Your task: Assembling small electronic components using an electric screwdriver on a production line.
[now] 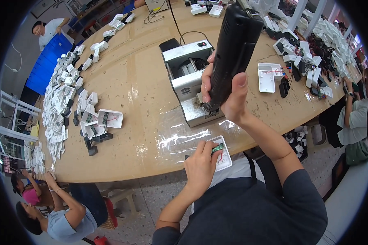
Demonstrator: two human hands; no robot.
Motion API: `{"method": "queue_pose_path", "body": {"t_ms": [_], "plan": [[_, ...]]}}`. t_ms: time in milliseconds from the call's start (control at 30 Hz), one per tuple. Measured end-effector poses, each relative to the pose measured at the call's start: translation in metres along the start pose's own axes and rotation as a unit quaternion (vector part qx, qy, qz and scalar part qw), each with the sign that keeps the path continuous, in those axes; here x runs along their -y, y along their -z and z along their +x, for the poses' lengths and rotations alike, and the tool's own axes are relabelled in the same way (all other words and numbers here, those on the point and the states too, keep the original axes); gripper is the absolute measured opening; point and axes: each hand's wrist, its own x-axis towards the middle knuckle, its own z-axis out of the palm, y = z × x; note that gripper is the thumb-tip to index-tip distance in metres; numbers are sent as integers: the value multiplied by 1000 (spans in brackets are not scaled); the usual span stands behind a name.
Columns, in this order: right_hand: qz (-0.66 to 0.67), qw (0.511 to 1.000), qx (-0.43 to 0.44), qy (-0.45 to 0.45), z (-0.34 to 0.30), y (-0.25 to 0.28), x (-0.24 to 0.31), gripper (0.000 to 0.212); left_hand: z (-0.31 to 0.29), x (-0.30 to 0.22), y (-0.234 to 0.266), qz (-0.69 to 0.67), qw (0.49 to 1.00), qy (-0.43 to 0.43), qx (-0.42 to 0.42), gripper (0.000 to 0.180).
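We count one big brown table (pixel 139 81), one metal machine (pixel 186 83) upon it, one black handheld tool (pixel 235 53), one white case (pixel 224 163) and one green circuit board (pixel 217 148); the white housings (pixel 61 98) heaped along the table's left side are too many for us to count. Around us we see blue bins (pixel 49 61) beside a standing person (pixel 52 34) at the far left, two people at the lower left, another heap of white parts (pixel 335 41) at the right, one open housing with red wires (pixel 267 79) before it, and a clear plastic sheet (pixel 171 141) beside the machine. The tool blocks our sight of part of the machine, and our fingers cover part of the case. Our right hand (pixel 233 104) is wrapped round the tool, whose long axis slants from a hooked upper end at upper right to a lower end at the machine's front. The case lies at the table's near edge by our torso, its long axis running away from us, leaning left; our left hand (pixel 198 167) pinches the board at it, the board's length lying roughly crosswise to the case
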Motion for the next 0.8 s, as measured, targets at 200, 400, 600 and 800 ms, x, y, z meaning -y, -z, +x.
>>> {"method": "queue_pose_path", "body": {"t_ms": [200, 400, 600, 800], "plan": [[15, 1000, -10, 16, -1, 5, -1, 91, 0, -1, -1, 0, 1000, -2, -3, 20], [7, 999, -8, 32, 1, 5, -1, 90, 0, -1, 0, -6, 1000, 3, -1, 20], [35, 993, -26, 106, 26, 3, 18, 86, -1, -1, 1, -5, 1000, 2, -6, 20], [308, 853, 94, 411, 124, 24, -10, 74, 1, -5, -4, -9, 1000, -17, -3, 20]]}}
